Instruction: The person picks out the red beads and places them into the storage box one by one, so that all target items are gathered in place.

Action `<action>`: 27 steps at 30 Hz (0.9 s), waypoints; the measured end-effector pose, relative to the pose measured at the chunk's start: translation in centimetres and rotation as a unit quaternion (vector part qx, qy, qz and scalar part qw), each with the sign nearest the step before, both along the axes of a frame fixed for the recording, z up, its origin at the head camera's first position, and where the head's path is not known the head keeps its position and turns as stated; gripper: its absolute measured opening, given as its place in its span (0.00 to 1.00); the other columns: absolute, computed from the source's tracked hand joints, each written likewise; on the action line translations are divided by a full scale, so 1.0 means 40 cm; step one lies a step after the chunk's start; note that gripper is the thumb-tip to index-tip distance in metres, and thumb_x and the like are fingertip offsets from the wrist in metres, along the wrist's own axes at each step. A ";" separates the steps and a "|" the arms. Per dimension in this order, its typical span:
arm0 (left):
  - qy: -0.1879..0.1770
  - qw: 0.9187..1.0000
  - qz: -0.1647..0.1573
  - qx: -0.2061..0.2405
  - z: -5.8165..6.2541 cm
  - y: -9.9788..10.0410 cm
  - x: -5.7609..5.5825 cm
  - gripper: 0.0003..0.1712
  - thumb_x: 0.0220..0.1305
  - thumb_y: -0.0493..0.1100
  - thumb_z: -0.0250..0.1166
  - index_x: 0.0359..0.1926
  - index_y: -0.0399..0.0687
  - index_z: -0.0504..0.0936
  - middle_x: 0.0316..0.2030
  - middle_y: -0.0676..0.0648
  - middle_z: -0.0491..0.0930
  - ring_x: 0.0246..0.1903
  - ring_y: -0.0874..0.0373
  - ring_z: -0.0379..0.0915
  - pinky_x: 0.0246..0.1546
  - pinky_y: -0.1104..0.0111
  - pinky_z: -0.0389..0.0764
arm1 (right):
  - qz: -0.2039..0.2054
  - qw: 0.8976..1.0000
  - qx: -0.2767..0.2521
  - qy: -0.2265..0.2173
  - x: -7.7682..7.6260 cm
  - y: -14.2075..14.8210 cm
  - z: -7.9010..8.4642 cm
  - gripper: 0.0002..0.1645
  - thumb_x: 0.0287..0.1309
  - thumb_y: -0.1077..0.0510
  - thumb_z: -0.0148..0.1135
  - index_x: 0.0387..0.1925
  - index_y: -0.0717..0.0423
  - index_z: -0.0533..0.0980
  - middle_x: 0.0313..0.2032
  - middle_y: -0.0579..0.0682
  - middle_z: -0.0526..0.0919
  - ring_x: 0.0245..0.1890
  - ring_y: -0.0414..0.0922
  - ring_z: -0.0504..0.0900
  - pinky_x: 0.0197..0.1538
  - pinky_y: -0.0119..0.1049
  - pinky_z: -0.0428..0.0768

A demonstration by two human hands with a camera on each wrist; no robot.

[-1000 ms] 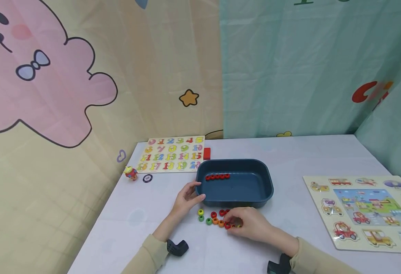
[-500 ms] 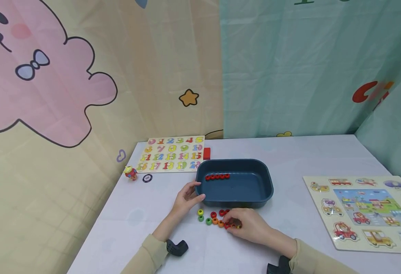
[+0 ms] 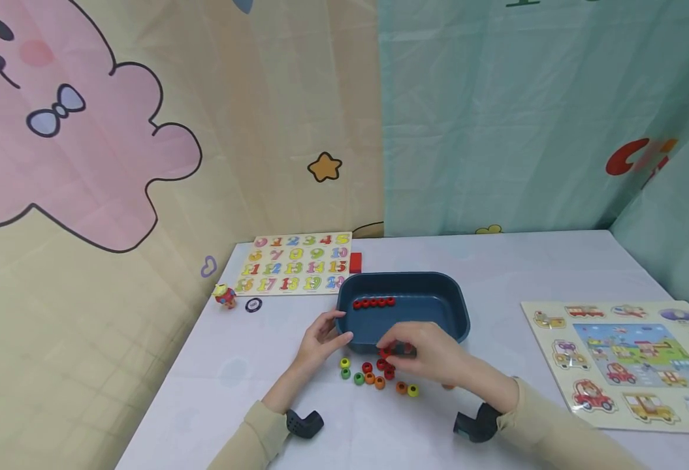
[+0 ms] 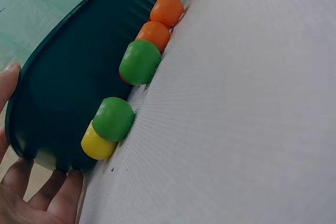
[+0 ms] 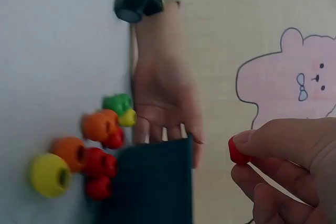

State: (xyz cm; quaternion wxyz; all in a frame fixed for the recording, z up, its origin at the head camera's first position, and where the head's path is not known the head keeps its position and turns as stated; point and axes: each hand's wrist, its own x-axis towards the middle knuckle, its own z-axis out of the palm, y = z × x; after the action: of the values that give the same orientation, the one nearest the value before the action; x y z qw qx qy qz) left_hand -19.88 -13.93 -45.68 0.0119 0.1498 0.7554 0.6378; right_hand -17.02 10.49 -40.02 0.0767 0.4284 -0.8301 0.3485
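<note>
My left hand (image 3: 316, 346) grips the left end of a dark blue plastic tray (image 3: 429, 313), its thumb and fingers spread about the wall. Between the thumb and fingers of my right hand (image 3: 429, 352) is a red bead (image 5: 239, 151), raised over the tray's near rim. Inside the tray, several red beads (image 3: 373, 303) form a straight row. Loose beads lie on the cloth in front: green ones (image 4: 114, 119), orange ones (image 3: 401, 388), a yellow one (image 5: 50, 176) and red ones (image 3: 367, 367). Another orange bead (image 3: 448, 386) is partly hidden beneath my right wrist.
A number puzzle board (image 3: 294, 264) lies behind the tray to the left, with a red block (image 3: 355, 263) beside it. Nearby are a small toy figure (image 3: 224, 296) and a round token (image 3: 253, 305). A vehicle puzzle board (image 3: 632, 365) occupies the right side.
My right hand has risen from the loose beads and moved forward to the tray's near rim, carrying a red bead. The orange and yellow beads beneath it have come into view. My left hand stays put.
</note>
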 end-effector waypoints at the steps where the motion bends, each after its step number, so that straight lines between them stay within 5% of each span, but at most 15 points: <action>1: 0.000 1.000 0.000 0.000 0.000 0.000 -0.001 0.30 0.55 0.43 0.64 0.56 0.36 0.66 0.64 0.40 0.55 0.61 0.48 0.55 0.56 0.59 0.64 | -0.002 1.000 0.000 0.009 -0.012 -0.001 0.019 0.15 0.45 0.59 0.68 0.38 0.49 0.77 0.34 0.38 0.79 0.32 0.35 0.76 0.32 0.27 0.78; 9: -0.011 1.000 -0.005 0.005 -0.002 -0.002 -0.007 0.31 0.54 0.46 0.65 0.56 0.37 0.66 0.64 0.42 0.55 0.61 0.50 0.55 0.56 0.63 0.65 | -0.022 1.000 0.000 -0.017 -0.154 -0.035 0.093 0.15 0.47 0.58 0.66 0.40 0.50 0.77 0.35 0.40 0.79 0.32 0.37 0.75 0.33 0.30 0.79; 21: -0.005 1.000 -0.003 -0.002 -0.002 -0.002 0.001 0.31 0.54 0.47 0.65 0.55 0.36 0.66 0.64 0.41 0.56 0.61 0.48 0.55 0.56 0.59 0.64 | -0.010 0.986 0.002 -0.168 -0.319 -0.118 0.006 0.13 0.47 0.58 0.66 0.38 0.54 0.78 0.33 0.42 0.80 0.30 0.38 0.78 0.38 0.29 0.78; 27: 0.001 1.000 0.000 0.013 -0.055 -0.011 -0.031 0.31 0.51 0.49 0.66 0.55 0.43 0.68 0.63 0.47 0.58 0.60 0.52 0.58 0.55 0.63 0.66 | -0.008 0.979 0.035 -0.201 -0.351 -0.132 -0.032 0.11 0.46 0.60 0.66 0.36 0.53 0.78 0.32 0.44 0.79 0.30 0.41 0.76 0.37 0.29 0.79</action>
State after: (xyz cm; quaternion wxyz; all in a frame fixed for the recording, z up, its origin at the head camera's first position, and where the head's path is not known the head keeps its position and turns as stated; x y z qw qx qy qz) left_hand -21.12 -14.38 -47.90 0.0091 0.1508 0.7467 0.6478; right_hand -31.06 5.22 -41.30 -0.1040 0.3459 -0.8436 0.3975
